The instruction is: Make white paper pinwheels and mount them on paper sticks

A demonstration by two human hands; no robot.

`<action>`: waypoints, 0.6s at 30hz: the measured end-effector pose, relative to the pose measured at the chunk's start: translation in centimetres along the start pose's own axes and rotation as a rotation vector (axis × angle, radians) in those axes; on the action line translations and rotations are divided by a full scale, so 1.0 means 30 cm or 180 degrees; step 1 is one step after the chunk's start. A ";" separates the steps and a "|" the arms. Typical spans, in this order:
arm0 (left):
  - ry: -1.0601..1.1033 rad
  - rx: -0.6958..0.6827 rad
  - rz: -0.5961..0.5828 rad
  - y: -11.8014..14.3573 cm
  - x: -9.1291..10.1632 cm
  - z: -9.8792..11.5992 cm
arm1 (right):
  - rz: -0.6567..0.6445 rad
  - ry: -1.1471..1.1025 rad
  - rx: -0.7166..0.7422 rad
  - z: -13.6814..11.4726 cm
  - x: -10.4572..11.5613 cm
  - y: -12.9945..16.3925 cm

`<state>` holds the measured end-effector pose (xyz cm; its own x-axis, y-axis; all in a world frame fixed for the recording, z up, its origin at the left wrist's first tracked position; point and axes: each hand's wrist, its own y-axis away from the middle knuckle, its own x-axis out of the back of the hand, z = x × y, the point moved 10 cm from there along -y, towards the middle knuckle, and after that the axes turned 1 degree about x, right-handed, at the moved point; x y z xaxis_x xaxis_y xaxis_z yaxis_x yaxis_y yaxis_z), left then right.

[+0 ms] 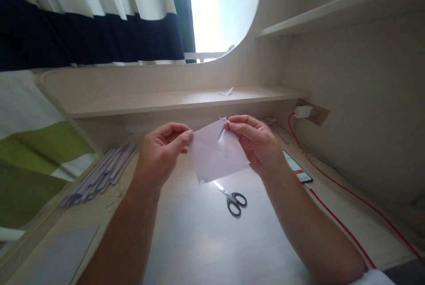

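Observation:
A roughly square sheet of thin white paper (215, 156) is held up above the desk, with a slit or crease running down from its top edge. My left hand (162, 152) pinches its upper left corner between thumb and fingers. At the top right, the closed fingertips of my right hand (255, 141) grip the paper's edge, where a small pale pointed bit sticks out; I cannot tell whether it is torn paper or a thin stick. Scissors (232, 198) with black handles lie below the sheet, their blade tips hidden behind it.
Several folded paper strips (102, 174) lie at the left, near small scraps. A flat grey sheet (63, 254) is at the lower left. A phone (297, 167), a red cable (335, 183) and a white charger (303, 111) are on the right. A paper piece (227, 92) rests on the shelf (159, 101).

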<state>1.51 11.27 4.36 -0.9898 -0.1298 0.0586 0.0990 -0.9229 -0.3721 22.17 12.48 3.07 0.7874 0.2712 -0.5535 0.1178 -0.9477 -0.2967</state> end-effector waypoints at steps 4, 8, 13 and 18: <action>0.0245 -0.0356 0.0265 0.019 0.004 0.038 | 0.0112 -0.0049 0.0016 0.003 0.008 -0.004; 0.0669 -0.0191 0.0228 0.025 -0.012 0.030 | 0.0275 -0.0064 0.0123 -0.009 0.017 -0.003; 0.1018 0.0198 0.0140 0.026 -0.043 -0.008 | 0.0460 -0.0075 0.0240 -0.022 0.032 -0.001; 0.1039 -0.0189 0.0354 0.031 -0.034 0.013 | 0.0464 0.0010 0.0345 -0.029 0.033 -0.003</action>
<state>2.64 10.41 4.31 -0.9548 -0.0968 -0.2810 0.2115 -0.8856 -0.4134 23.47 12.68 3.22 0.7932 0.1315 -0.5945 -0.0636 -0.9532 -0.2956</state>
